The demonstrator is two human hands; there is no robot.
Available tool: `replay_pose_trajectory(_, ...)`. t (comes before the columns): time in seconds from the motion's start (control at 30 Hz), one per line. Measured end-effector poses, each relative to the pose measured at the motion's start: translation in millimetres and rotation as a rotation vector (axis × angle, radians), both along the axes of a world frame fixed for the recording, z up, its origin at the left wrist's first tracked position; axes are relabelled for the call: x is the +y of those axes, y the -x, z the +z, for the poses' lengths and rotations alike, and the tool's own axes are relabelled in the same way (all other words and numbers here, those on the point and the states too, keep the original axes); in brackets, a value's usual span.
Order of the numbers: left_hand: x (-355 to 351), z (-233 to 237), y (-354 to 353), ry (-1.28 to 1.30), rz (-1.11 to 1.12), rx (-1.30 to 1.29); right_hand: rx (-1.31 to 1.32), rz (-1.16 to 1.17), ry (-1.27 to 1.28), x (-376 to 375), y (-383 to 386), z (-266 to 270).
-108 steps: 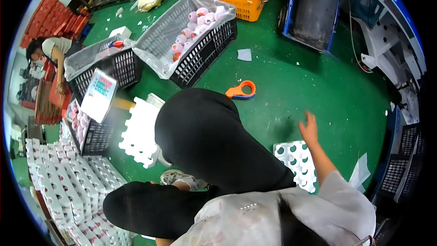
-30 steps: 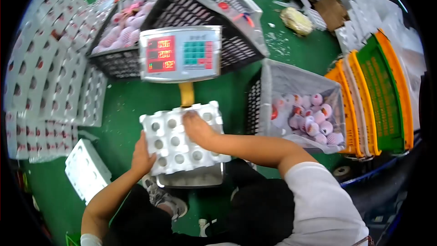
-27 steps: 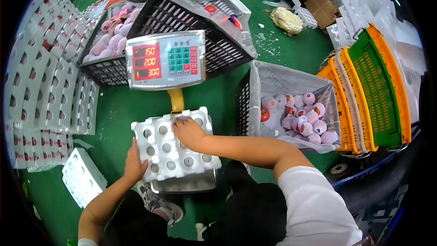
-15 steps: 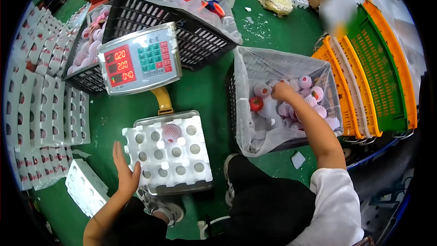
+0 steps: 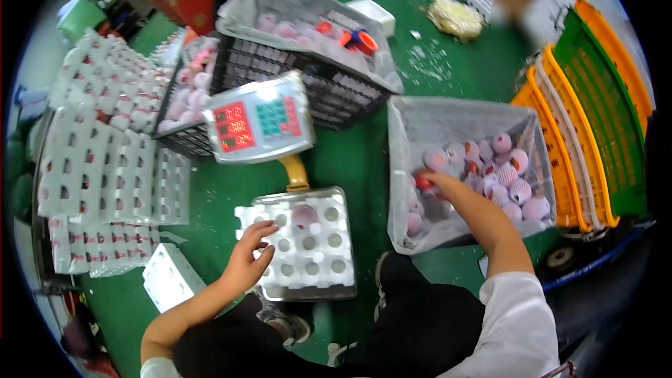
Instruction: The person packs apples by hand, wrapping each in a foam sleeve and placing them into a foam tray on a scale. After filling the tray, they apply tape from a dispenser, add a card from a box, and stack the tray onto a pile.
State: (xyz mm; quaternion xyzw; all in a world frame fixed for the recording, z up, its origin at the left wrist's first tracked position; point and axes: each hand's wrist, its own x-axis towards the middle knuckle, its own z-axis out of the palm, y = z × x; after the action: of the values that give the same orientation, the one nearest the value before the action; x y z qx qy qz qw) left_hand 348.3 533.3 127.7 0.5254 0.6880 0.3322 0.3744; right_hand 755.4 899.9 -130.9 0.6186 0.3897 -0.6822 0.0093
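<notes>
In the lined crate [image 5: 458,101] on the right, my right hand [image 5: 442,183] has its fingers around a bare red tomato [image 5: 423,180]. Fruits in pink foam net sleeves [image 5: 507,173] lie around it, several with red showing. On the scale's platform [image 5: 353,276] sits a white foam tray [image 5: 297,260] with round hollows. One netted fruit [image 5: 304,216] occupies a hollow in its back row. My left hand [image 5: 250,259] is over the tray's left edge, fingers apart and holding nothing.
The scale's lit display [image 5: 259,120] stands behind the tray. Beyond it, a black lined crate [image 5: 301,84] holds netted fruit and an orange-and-blue tape dispenser [image 5: 360,42]. Stacked foam trays [image 5: 105,175] rise at left; orange and green crates [image 5: 560,140] stand at right.
My right hand has moved toward the crate's near left and closed around the red tomato. My left hand has come from beside the tray to over its edge. The view has shifted.
</notes>
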Motion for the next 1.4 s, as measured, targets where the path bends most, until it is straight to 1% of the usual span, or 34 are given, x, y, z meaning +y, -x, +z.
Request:
replay_pose_trajectory(0.03, 9.6, 27.3, 6.0, 0.015, -0.042, -0.022, -0.009, 0.047, 0.050, 4.8, -4.6, 9.4)
replay_pose_trajectory(0.07, 15.4, 55.5, 13.3, 0.008, -0.107, -0.033, -0.049, -0.068, 0.032, 0.4, -4.3, 25.8)
replay_pose_trajectory(0.1, 18.9, 86.9, 18.9, -0.012, -0.123, -0.049, 0.089, -0.173, 0.076, -4.6, -3.9, 64.2)
replay_pose_trajectory(0.13, 19.5, 112.7, 24.3, -0.037, -0.141, -0.066, 0.330, -0.144, 0.154, -13.0, -6.3, 113.7)
replay_pose_trajectory(0.17, 16.1, 127.2, 30.0, -0.067, -0.074, -0.147, 0.506, -0.156, 0.111, -25.5, -7.9, 151.6)
replay_pose_trajectory(0.2, 17.2, 147.4, 26.7, -0.062, 0.023, -0.431, 0.679, -0.146, 0.105, -41.3, -4.8, 197.9)
replay_pose_trajectory(0.27, 19.8, 190.5, 7.6, 0.020, 0.002, -0.637, 0.842, -0.016, -0.098, -80.0, 21.1, 298.2)
replay_pose_trajectory(0.33, 21.6, 195.3, -28.0, 0.020, 0.006, -0.773, 0.866, 0.282, -0.451, -111.3, 57.3, 375.9)
replay_pose_trajectory(0.37, 21.7, 199.0, -50.8, 0.048, 0.029, -0.905, 0.885, 0.436, -0.623, -129.4, 77.8, 409.8)
replay_pose_trajectory(0.4, 19.6, 199.4, -73.4, 0.074, 0.053, -1.040, 0.808, 0.479, -0.767, -154.1, 95.5, 437.8)
replay_pose_trajectory(0.47, 12.4, 190.2, -103.7, -0.125, 0.044, -1.303, 0.462, 0.850, -1.492, -199.8, 125.9, 488.6)
replay_pose_trajectory(0.5, 13.3, 177.5, -110.8, -0.253, 0.092, -1.353, 0.548, 0.952, -1.539, -215.7, 142.4, 500.1)
replay_pose_trajectory(0.53, 10.6, 166.4, -113.9, -0.377, 0.122, -1.398, 0.670, 1.039, -1.510, -225.9, 152.4, 509.6)
replay_pose_trajectory(0.57, 0.3, 161.8, -115.2, -0.486, 0.221, -1.406, 0.870, 0.868, -1.304, -227.2, 163.3, 496.9)
replay_pose_trajectory(0.6, -8.9, 158.8, -113.5, -0.578, 0.276, -1.295, 1.035, 0.698, -1.076, -233.0, 174.0, 491.8)
replay_pose_trajectory(0.63, -13.6, 146.5, -106.9, -0.685, 0.273, -1.173, 1.159, 0.478, -0.775, -246.2, 181.6, 498.8)
replay_pose_trajectory(0.67, -18.4, 146.1, -99.3, -0.786, 0.272, -1.055, 1.135, 0.419, -0.775, -253.9, 188.0, 498.5)
replay_pose_trajectory(0.7, -24.0, 147.0, -93.6, -0.821, 0.284, -1.014, 1.072, 0.411, -0.735, -256.2, 195.6, 497.1)
replay_pose_trajectory(0.73, -31.9, 148.9, -88.8, -0.870, 0.281, -0.908, 1.004, 0.405, -0.678, -259.5, 203.5, 493.9)
replay_pose_trajectory(0.77, -37.9, 156.4, -86.9, -0.921, 0.294, -0.822, 0.993, 0.319, -0.663, -268.7, 214.8, 491.1)
replay_pose_trajectory(0.8, -43.7, 161.5, -82.3, -0.973, 0.303, -0.718, 1.059, 0.331, -0.685, -276.3, 223.8, 489.5)
replay_pose_trajectory(0.87, -52.6, 165.3, -74.4, -1.006, 0.326, -0.605, 1.140, 0.396, -0.483, -278.9, 233.8, 485.9)
replay_pose_trajectory(0.9, -56.0, 164.6, -71.3, -1.006, 0.368, -0.528, 1.142, 0.375, -0.447, -283.4, 238.6, 481.4)
replay_pose_trajectory(0.97, -61.5, 158.0, -67.5, -0.977, 0.486, -0.422, 1.157, 0.491, -0.598, -281.2, 244.9, 453.7)
replay_pose_trajectory(1.0, -64.7, 156.0, -63.8, -0.957, 0.514, -0.303, 1.152, 0.565, -0.689, -285.3, 246.5, 447.7)
replay_pose_trajectory(1.03, -68.0, 154.2, -60.2, -0.930, 0.539, -0.186, 1.130, 0.538, -0.653, -292.8, 250.0, 445.9)
replay_pose_trajectory(1.07, -70.3, 152.6, -56.2, -0.902, 0.562, -0.068, 1.111, 0.564, -0.716, -292.2, 255.0, 440.9)
replay_pose_trajectory(1.13, -69.4, 148.2, -46.6, -0.857, 0.598, -0.124, 1.074, 0.614, -0.851, -285.2, 265.3, 431.3)
replay_pose_trajectory(1.2, -63.9, 145.6, -38.8, -0.813, 0.614, -0.177, 1.015, 0.516, -0.794, -287.2, 269.1, 431.7)
replay_pose_trajectory(1.23, -57.9, 144.2, -40.5, -0.867, 0.610, -0.604, 0.990, 0.463, -0.773, -288.9, 272.0, 433.4)
replay_pose_trajectory(1.3, -51.4, 132.4, -40.9, -0.772, 0.599, -0.832, 0.977, 0.366, -0.741, -289.9, 279.7, 434.1)
replay_pose_trajectory(1.33, -48.3, 125.8, -40.9, -0.725, 0.591, -0.941, 0.922, 0.326, -0.692, -287.9, 282.7, 434.3)
replay_pose_trajectory(1.37, -47.2, 121.3, -39.4, -0.721, 0.548, -0.895, 0.876, 0.367, -0.794, -285.2, 285.6, 430.8)
replay_pose_trajectory(1.4, -46.1, 114.0, -38.6, -0.638, 0.562, -0.879, 0.831, 0.408, -0.904, -280.0, 289.0, 424.8)
